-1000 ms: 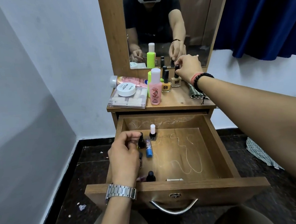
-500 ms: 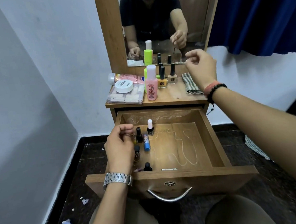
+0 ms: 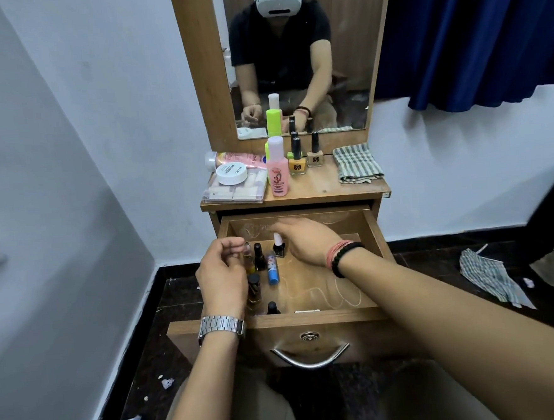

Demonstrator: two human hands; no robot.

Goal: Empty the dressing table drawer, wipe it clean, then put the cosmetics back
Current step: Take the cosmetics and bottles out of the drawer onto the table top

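Note:
The wooden drawer point(image 3: 309, 319) is pulled open. Along its left side stand a small amber bottle point(image 3: 249, 261), a black nail polish bottle point(image 3: 258, 255), a white-capped bottle point(image 3: 278, 245), a brown bottle point(image 3: 254, 288) and a black-capped bottle point(image 3: 272, 308), with a blue tube point(image 3: 272, 270) lying among them. My left hand point(image 3: 222, 272) has curled fingers pinching the amber bottle's top. My right hand point(image 3: 307, 240) hovers over the drawer with straight fingers, just right of the white-capped bottle. On the tabletop point(image 3: 326, 186) stand a pink bottle point(image 3: 278, 172), a yellow nail polish point(image 3: 297, 163) and a beige one point(image 3: 315, 156).
Also on the top are a white jar point(image 3: 231, 173) on a clear box point(image 3: 235, 191), a pink tube point(image 3: 237, 156) and a folded checked cloth point(image 3: 357, 163). A mirror point(image 3: 340, 57) rises behind. Another cloth point(image 3: 490, 277) lies on the dark floor at right.
My right hand left the beige nail polish on the tabletop and came down into the drawer. My left hand stayed by the bottles at the drawer's left.

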